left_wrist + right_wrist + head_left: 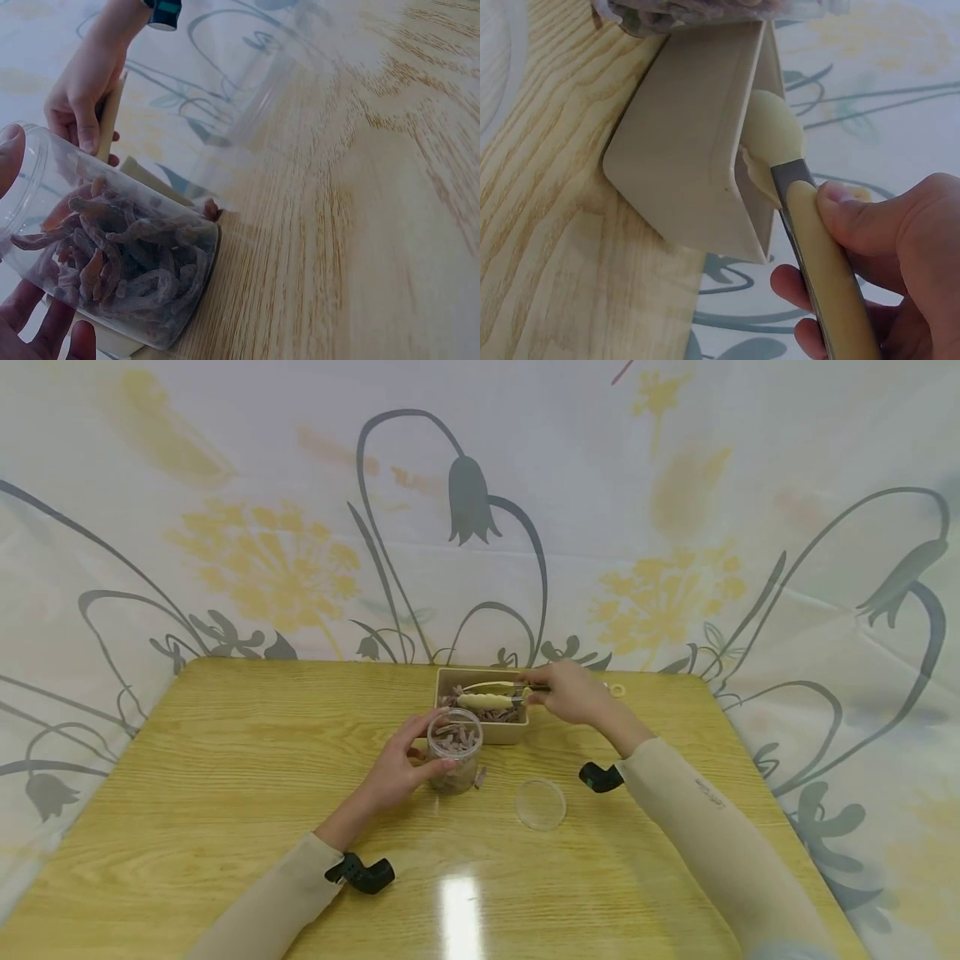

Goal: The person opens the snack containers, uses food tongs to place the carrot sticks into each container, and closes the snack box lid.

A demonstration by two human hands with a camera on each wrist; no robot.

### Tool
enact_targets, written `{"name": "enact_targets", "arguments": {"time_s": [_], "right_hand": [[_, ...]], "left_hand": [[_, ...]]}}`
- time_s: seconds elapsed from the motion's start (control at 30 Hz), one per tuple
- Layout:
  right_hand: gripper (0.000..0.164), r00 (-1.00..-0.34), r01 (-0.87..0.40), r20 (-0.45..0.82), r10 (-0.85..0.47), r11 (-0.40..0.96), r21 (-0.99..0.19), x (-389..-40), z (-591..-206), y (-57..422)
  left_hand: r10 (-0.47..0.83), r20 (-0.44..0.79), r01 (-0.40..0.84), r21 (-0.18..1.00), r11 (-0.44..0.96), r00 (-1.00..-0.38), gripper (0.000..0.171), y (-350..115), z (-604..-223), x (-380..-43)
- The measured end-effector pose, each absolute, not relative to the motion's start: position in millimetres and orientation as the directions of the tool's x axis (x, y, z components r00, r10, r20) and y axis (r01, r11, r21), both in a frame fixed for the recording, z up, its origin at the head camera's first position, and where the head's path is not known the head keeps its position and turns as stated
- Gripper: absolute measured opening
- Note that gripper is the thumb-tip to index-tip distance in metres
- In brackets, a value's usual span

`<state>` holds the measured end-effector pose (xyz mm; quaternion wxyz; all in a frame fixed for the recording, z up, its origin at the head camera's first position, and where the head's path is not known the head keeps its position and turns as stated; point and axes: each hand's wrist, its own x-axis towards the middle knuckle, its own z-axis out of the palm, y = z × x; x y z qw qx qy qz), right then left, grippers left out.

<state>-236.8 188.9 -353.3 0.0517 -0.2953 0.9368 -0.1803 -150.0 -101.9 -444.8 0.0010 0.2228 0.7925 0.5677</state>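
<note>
My left hand (397, 768) grips a clear plastic jar (454, 774) standing on the table, thumb on the near side and fingers round the far side. Brownish-purple dried strips (142, 262) fill much of the jar, which has no lid on. In my right hand (573, 693) is a pair of cream tongs (829, 277) with grey metal joints, held by the handles between thumb and fingers. The tongs' heads reach into a beige rectangular box (504, 734) just behind the jar. More strips lie inside that box, partly hidden by the tongs.
A round clear lid (541, 804) lies flat on the wooden table (262, 777), right of the jar. One loose strip (481, 777) rests beside the jar's base. Just beyond the right hand shows a small yellow ring (617, 690). A flower-printed curtain (300, 485) hangs behind the table.
</note>
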Motion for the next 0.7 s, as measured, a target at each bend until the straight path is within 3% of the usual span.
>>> {"name": "enact_targets", "arguments": {"time_s": [0.7], "right_hand": [[0.04, -0.865, -0.473, 0.112, -0.489, 0.721, -0.507, -234, -330, 214]], "left_hand": [[0.355, 0.263, 0.361, 0.899, 0.247, -0.897, 0.072, -102, -447, -151]]}}
